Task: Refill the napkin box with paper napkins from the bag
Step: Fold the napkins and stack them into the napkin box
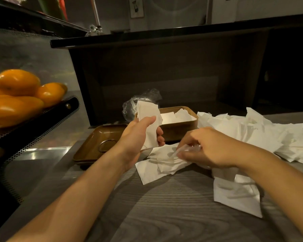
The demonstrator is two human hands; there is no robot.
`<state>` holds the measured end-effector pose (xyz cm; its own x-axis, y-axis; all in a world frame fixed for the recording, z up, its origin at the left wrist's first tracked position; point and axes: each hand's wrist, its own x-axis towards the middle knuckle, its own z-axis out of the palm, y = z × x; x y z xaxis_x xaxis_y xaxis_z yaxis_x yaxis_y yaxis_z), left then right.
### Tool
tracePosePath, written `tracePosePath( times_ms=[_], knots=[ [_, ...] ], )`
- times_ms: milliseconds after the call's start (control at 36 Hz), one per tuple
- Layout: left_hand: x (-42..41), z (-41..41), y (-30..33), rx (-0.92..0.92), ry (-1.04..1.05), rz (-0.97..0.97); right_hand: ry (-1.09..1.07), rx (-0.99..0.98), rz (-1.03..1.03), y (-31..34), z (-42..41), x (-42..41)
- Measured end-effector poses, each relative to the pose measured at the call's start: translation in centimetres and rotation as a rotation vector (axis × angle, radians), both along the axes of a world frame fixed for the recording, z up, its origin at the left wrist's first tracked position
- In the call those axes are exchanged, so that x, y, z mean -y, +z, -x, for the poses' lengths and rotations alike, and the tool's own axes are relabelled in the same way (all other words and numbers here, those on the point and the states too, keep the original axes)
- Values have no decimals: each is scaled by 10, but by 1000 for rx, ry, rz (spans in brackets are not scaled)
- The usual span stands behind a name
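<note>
My left hand (138, 133) grips an upright stack of white napkins (150, 117) just in front of the brown napkin box (180, 127). The box stands open and holds some white napkins (175, 116). Its brown lid (98, 144) lies upside down to the left, ring handle showing. My right hand (203, 147) reaches down onto loose napkins (161, 163) on the table, its fingertips pinching one of them. A crumpled clear plastic bag (142, 100) sits behind the box.
A large heap of loose white napkins (262, 135) covers the table to the right, with more (238, 196) at the front right. A black perforated rack with orange fruit (16, 95) stands at the left. A dark counter wall (164, 72) rises behind the box.
</note>
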<state>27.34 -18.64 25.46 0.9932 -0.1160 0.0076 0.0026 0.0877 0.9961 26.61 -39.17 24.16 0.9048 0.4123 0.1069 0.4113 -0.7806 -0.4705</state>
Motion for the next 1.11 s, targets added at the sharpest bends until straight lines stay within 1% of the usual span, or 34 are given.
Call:
tracePosePath(
  times_ms=[222,361,500,556,611,694,750,806,861,917,944,1028,1111],
  knots=[
    [-2,-2,-2,-28,-11,0,-38,-2,-42,0,-1,1],
    [-3,-4,-5,-12,-9,-47,-30,-15,-53,1,0,1],
    [-2,-4,-5,13,2,-83,-23,49,-20,-1,-3,0],
    [-1,-3,-5,26,26,-106,-19,99,-39,0,-3,-1],
    [-1,-3,-6,54,55,-105,-27,159,-145,4,-2,0],
    [-4,-2,-5,76,121,-73,-52,213,-440,14,1,3],
    [-2,0,-2,71,147,-56,-59,202,-579,20,3,4],
    [-4,2,0,25,101,-22,-56,140,-648,24,5,3],
    [-5,4,1,-15,31,42,-30,30,-691,26,7,2],
    [-7,2,-1,-38,-37,51,10,-57,-719,26,10,1],
    [-7,3,-2,-41,-83,45,27,-66,-718,26,10,1],
    [-4,10,1,-66,-257,16,67,-11,-686,25,12,-3],
    [0,16,4,-95,-382,-33,56,130,-630,24,12,-7]
  ],
)
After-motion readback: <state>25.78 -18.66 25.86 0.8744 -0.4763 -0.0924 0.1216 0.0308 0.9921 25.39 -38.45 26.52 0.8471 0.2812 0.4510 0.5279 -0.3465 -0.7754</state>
